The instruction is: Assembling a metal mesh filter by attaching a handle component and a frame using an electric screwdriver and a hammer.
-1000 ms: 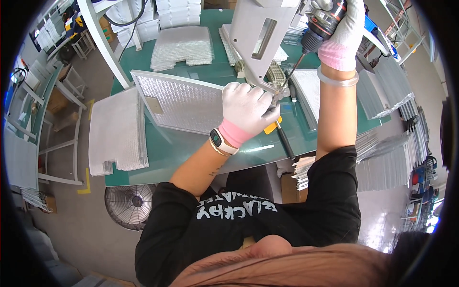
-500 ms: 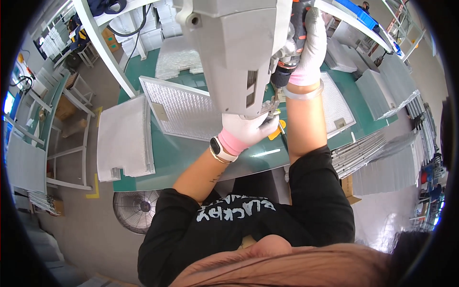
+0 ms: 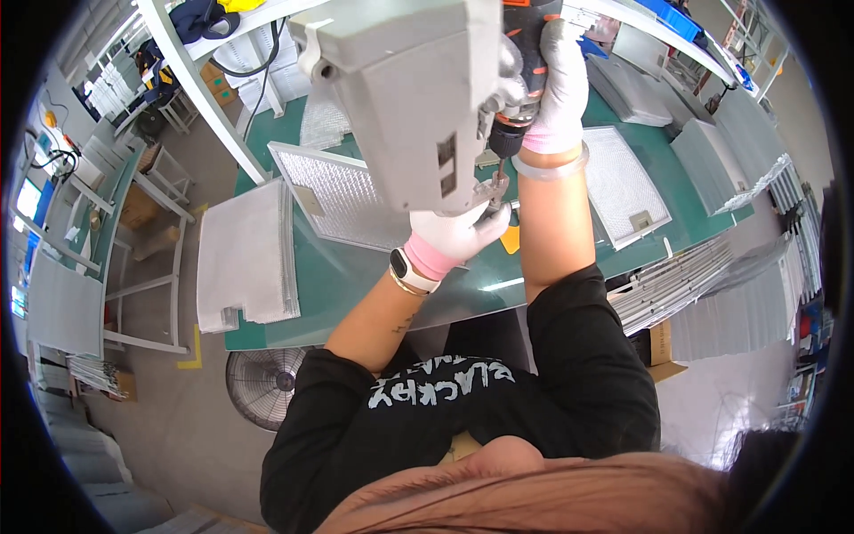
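A large grey housing (image 3: 405,107) with a slotted side fills the upper middle, close to me, and covers much behind it. My right hand (image 3: 562,84), in a white glove, wraps round a black and orange power drill (image 3: 527,67) just right of the housing. The drill's bit points down to a small metal fitting (image 3: 489,190) at the housing's lower end. My left hand (image 3: 454,233), gloved too, is curled under that end, its thumb beside the fitting. Its other fingers are partly hidden, so what they grip is unclear. A framed metal mesh panel (image 3: 334,191) leans behind the left hand.
Another mesh panel (image 3: 627,187) lies on the green table (image 3: 338,331) at right. A stack of pale sheets (image 3: 245,258) stands at the left edge, grey panels (image 3: 721,165) at far right. A yellow piece (image 3: 510,239) lies near my left hand. A fan (image 3: 267,383) stands on the floor.
The housing, drill and right hand have shifted left in view, while the table and panels have slid slightly right. Both hands keep their grips.
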Motion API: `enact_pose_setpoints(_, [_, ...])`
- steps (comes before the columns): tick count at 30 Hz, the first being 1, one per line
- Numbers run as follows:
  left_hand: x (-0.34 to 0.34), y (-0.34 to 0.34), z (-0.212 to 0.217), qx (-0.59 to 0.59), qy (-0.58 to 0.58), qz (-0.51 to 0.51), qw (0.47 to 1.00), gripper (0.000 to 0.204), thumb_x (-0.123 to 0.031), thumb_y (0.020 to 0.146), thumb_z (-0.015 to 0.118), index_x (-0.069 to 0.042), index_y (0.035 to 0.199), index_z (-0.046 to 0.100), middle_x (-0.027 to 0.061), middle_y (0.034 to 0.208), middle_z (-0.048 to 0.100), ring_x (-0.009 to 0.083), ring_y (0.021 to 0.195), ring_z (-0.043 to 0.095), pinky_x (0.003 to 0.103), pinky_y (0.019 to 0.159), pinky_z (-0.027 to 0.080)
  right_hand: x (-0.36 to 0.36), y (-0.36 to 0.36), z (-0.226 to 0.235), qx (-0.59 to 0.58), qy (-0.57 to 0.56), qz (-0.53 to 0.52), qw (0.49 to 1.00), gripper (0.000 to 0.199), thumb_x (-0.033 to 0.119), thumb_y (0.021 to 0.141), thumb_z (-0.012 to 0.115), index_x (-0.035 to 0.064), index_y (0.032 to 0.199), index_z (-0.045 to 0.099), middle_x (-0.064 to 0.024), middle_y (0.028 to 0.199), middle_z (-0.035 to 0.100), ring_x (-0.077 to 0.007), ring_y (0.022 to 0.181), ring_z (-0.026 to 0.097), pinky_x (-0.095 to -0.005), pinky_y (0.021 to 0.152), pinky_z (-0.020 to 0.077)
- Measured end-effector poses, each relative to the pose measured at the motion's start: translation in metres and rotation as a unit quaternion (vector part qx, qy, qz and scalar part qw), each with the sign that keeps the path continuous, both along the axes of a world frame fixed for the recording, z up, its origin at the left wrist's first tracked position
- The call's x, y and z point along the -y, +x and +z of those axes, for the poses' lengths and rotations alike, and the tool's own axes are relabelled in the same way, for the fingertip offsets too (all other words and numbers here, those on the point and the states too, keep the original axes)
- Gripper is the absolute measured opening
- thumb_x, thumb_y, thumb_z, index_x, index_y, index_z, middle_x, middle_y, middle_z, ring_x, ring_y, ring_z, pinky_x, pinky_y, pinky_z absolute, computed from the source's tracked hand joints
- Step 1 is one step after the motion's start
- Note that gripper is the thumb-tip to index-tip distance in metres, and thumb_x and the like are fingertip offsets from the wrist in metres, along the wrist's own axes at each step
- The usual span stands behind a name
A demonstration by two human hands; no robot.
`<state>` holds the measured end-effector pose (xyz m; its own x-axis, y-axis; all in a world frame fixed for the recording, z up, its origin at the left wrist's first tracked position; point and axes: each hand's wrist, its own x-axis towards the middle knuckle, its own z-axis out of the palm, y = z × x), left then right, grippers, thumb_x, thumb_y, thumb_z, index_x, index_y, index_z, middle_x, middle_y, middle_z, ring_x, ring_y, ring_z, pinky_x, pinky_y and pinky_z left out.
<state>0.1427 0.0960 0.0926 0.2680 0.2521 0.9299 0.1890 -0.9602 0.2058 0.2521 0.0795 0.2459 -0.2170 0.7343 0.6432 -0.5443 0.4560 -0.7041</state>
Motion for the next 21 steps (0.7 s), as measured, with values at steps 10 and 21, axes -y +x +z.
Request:
enact_pose_setpoints(10, [0.062, -0.078, -0.007, -0.162, 0.053, 0.032, 0.985, 0.021, -0.025, 0.063, 0.073, -0.016, 0.064, 0.055, 0.0012, 0.060, 0.045, 0.0230, 0.061, 0.048, 0.040, 0.062, 0.035, 0.010, 0.011, 0.046, -0.205, 0.071, -0.104, 0.971, 0.023, 0.017, 0.091, 0.064, 0.0076, 0.111, 0.058, -0.0017, 0.077, 0.061, -0.0086, 0.058, 0.056, -0.0203, 0.049, 0.0463])
enact_pose_setpoints(21, [0.102, -0.226, -0.141, -0.487, -0.027, -0.152, 0.860, 0.021, -0.020, 0.066, 0.066, -0.009, 0.081, 0.056, 0.0063, 0.075, 0.052, 0.0279, 0.080, 0.056, 0.042, 0.073, 0.045, 0.025, -0.005, 0.023, -0.253, -0.001, -0.073, 0.965, 0.028, 0.023, 0.097, 0.055, 0.0060, 0.120, 0.052, -0.0015, 0.077, 0.052, -0.0061, 0.057, 0.049, -0.0188, 0.046, 0.0424])
